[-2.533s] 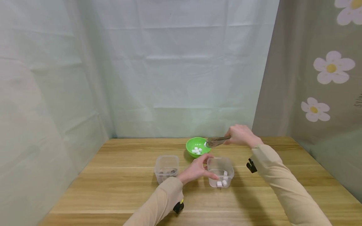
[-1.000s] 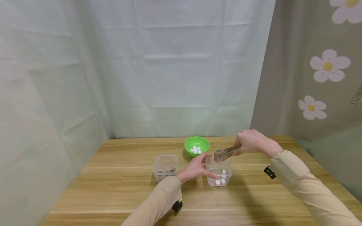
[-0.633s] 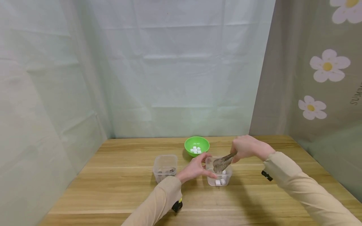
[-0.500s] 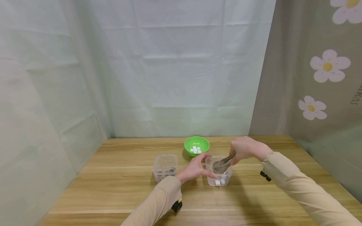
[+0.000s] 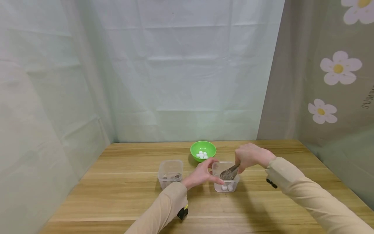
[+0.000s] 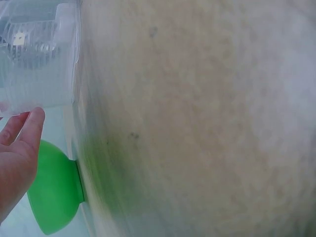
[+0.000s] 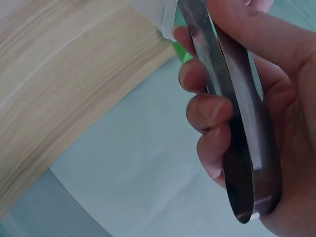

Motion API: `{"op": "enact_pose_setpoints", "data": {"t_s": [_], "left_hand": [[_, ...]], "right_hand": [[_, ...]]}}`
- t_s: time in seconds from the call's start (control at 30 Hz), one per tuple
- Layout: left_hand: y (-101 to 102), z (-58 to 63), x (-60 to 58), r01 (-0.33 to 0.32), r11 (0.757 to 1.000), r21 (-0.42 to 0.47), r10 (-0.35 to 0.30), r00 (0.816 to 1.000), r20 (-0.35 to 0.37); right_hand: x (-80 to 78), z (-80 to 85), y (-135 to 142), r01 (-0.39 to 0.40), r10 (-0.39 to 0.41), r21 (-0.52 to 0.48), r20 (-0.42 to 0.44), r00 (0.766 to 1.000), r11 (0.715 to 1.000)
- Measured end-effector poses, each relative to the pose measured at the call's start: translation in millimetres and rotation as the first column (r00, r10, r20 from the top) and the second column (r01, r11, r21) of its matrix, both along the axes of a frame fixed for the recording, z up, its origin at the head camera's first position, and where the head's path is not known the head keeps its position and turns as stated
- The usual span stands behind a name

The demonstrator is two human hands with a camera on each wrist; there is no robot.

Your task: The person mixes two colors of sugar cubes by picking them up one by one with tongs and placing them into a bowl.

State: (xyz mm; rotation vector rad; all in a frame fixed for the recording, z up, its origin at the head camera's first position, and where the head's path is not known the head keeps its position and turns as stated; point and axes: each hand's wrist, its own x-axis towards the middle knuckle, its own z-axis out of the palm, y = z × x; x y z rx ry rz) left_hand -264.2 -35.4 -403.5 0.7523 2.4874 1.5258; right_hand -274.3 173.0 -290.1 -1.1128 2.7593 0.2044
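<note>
My right hand [image 5: 250,155] grips metal tongs [image 5: 229,173], its fingers wrapped round both arms in the right wrist view. The tongs' perforated heads reach down inside a clear plastic container [image 5: 236,183]. White cubes [image 5: 230,187] lie at the container's bottom; whether the tongs pinch one is hidden. My left hand [image 5: 201,175] holds that container from its left side, thumb near the front and fingers behind. Behind it stands a green bowl [image 5: 213,151] with several white cubes [image 5: 201,155] in it; the left wrist view shows the bowl's outside close to my fingers.
A second clear container [image 5: 170,166] with dark pieces at its bottom stands left of my left hand, partly covered by my forearm. All of it rests on a wooden table [image 5: 122,182]. Hanging cloth [image 5: 187,81] encloses the table's back and sides.
The tongs carried a white cube to the green bowl earlier, then came back without it. My right hand has since lowered them into the right container. My left hand stays put.
</note>
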Motion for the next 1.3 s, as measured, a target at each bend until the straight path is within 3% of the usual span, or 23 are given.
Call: {"op": "enact_pose_setpoints", "data": {"t_s": [0.17,0.63,0.97,1.3], "left_hand": [[1,0.2,-0.4,0.001,1.000,0.007,-0.001,1.000,0.002],[0,1.3,0.2,0.000,1.000,0.011,0.000,1.000,0.005],[0,0.5,-0.3,0.002,1.000,0.013,-0.002,1.000,0.001],[0,1.1,2.0,-0.010,1.000,0.000,0.010,1.000,0.006]], "right_hand": [[-2.1,-0.6,2,-0.014,0.014,-0.008,-0.055,0.998,1.000],[0.8,-1.2,-2,0.011,-0.011,-0.004,-0.016,1.000,1.000],[3.4,-1.5,-2,-0.022,0.021,-0.019,-0.034,0.999,1.000],[3.0,3.8,12,-0.014,0.013,-0.077,-0.021,1.000,0.997]]}}
